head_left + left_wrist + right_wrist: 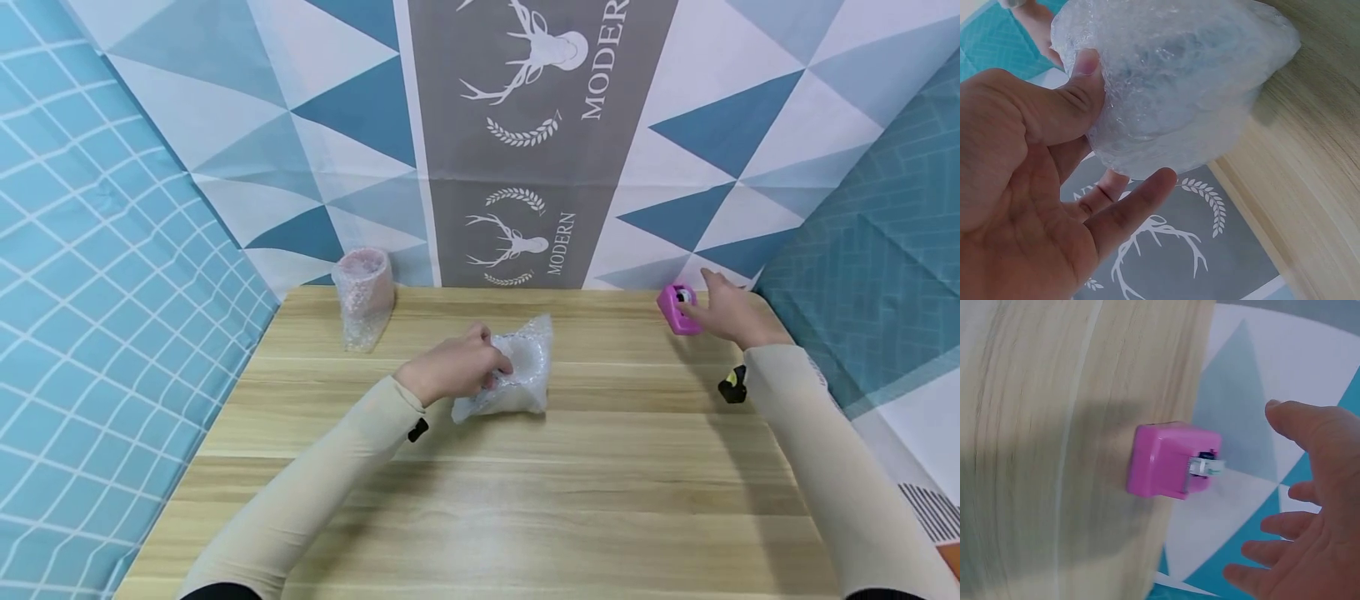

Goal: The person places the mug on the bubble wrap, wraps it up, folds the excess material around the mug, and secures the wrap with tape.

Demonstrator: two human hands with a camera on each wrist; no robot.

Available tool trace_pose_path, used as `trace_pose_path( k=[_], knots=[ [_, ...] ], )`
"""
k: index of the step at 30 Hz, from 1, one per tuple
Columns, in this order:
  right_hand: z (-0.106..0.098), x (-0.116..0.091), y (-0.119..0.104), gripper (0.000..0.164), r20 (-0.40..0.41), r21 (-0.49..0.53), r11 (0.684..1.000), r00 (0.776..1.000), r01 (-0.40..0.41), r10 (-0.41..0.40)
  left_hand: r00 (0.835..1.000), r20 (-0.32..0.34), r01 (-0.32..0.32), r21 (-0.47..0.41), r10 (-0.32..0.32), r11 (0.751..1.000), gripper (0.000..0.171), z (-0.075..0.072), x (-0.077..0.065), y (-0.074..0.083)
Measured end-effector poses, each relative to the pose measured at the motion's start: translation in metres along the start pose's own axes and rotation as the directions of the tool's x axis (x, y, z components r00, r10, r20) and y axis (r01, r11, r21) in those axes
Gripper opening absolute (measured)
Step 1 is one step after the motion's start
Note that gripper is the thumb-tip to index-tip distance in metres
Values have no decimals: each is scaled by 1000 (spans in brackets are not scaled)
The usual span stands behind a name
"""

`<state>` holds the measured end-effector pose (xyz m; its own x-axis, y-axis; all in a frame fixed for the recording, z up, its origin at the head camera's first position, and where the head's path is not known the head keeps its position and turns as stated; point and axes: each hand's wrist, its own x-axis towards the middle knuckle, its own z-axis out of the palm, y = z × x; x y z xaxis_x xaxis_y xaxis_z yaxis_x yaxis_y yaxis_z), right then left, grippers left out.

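My left hand (457,367) pinches the near left side of a bubble-wrapped bundle (528,367) around the middle of the table. In the left wrist view the thumb presses on the clear wrap (1179,100), some fingers go behind it, and one finger sticks out below. The wrap hides most of what lies inside. At the back right, my right hand (735,315) reaches toward a pink tape dispenser (684,325). The right wrist view has that hand (1316,506) with thumb and fingers spread, apart from the dispenser (1160,459), whose tape end sticks out.
Another bubble-wrapped thing (365,292), pinkish and roundish at the top, stands at the back left of the wooden table (480,500). A patterned cloth wall (360,108) rises behind the back edge, with blue-covered sides at left and right.
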<state>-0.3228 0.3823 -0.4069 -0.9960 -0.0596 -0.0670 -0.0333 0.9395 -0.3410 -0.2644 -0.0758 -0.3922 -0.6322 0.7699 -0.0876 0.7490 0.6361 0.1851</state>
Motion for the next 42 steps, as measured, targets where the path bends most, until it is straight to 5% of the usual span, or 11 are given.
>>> trace_pose_path(
  k=[8, 17, 30, 42],
  knots=[
    [15, 17, 9, 87, 72, 95, 993, 995, -76, 70, 1000, -2, -21, -14, 21, 1000, 31, 1, 0, 0],
    [25, 21, 15, 41, 15, 149, 984, 995, -96, 94, 1000, -8, -27, -4, 27, 1000, 30, 5, 2, -2],
    [19, 16, 30, 70, 172, 213, 945, 962, -248, 214, 1000, -2, -24, 8, 24, 1000, 27, 3, 5, -3],
    [28, 26, 29, 52, 144, 405, 834, 927, -375, 347, 1000, 7, -21, 12, 21, 1000, 26, 2, 5, -4]
  ],
)
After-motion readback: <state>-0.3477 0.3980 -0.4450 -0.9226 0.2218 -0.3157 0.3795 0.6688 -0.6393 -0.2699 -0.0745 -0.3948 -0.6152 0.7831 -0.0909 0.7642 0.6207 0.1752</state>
